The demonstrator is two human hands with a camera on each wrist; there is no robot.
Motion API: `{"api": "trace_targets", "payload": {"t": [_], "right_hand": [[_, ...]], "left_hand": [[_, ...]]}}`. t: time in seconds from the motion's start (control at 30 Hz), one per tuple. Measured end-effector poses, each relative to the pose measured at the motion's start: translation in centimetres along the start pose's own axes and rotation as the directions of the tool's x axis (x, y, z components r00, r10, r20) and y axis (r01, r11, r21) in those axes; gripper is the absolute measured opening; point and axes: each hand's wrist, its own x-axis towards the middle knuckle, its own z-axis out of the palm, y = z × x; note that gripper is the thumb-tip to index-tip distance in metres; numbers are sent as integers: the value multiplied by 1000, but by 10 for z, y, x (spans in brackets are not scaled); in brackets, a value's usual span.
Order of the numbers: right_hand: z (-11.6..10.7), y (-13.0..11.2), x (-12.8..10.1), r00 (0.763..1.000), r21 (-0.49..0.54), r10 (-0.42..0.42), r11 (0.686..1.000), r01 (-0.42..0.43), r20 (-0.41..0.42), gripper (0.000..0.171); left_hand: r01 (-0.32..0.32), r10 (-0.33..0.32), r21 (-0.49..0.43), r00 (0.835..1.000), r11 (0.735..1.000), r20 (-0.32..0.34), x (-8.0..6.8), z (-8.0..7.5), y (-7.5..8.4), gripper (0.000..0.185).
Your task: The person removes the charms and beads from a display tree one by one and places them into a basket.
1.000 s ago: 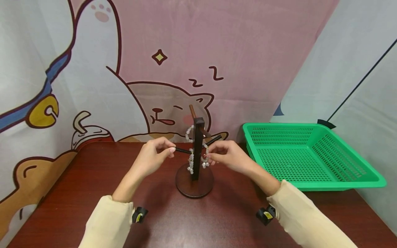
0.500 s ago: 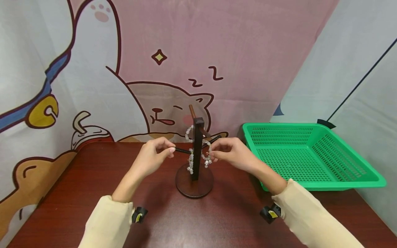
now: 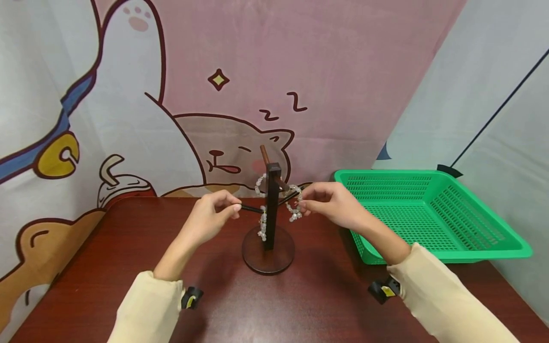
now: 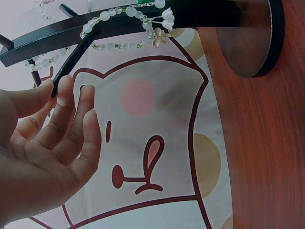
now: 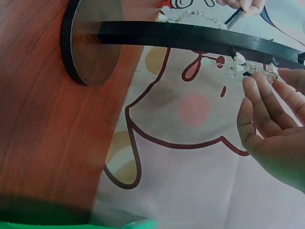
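A dark wooden jewelry stand (image 3: 272, 214) with side pegs and a round base stands upright on the table. My left hand (image 3: 210, 216) pinches the outer end of its lower left peg (image 4: 76, 59) between thumb and fingers. From that peg hangs a bracelet (image 3: 263, 224) of pale beads with white flower charms. At the right, my right hand (image 3: 334, 204) pinches another pale beaded bracelet (image 3: 296, 216) by its side; its loop overlaps the outer part of the right peg (image 3: 288, 197) in the head view. Higher up, a third beaded bracelet (image 3: 258, 186) hangs left of the post.
A green plastic basket (image 3: 429, 259) sits on the right of the reddish-brown table (image 3: 141, 238), just beyond my right forearm. Behind the table hangs a cartoon-printed cloth (image 3: 343, 85). Upper pegs (image 3: 265, 155) jut from the top of the stand.
My right hand has moved right and upward, carrying the bracelet outward along the right peg, away from the post. My left hand has stayed on its peg.
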Motion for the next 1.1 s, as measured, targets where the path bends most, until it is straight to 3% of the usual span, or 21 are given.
{"api": "trace_targets", "payload": {"t": [0.43, 1.1], "right_hand": [[-11, -1, -6, 999, -40, 30, 999, -32, -37, 12], [-24, 0, -13, 999, 1, -11, 1000, 11, -52, 11]], "left_hand": [[13, -13, 4, 1000, 1000, 4, -1, 0, 0, 7], [6, -6, 4, 1000, 1000, 3, 0, 0, 0, 7]]}}
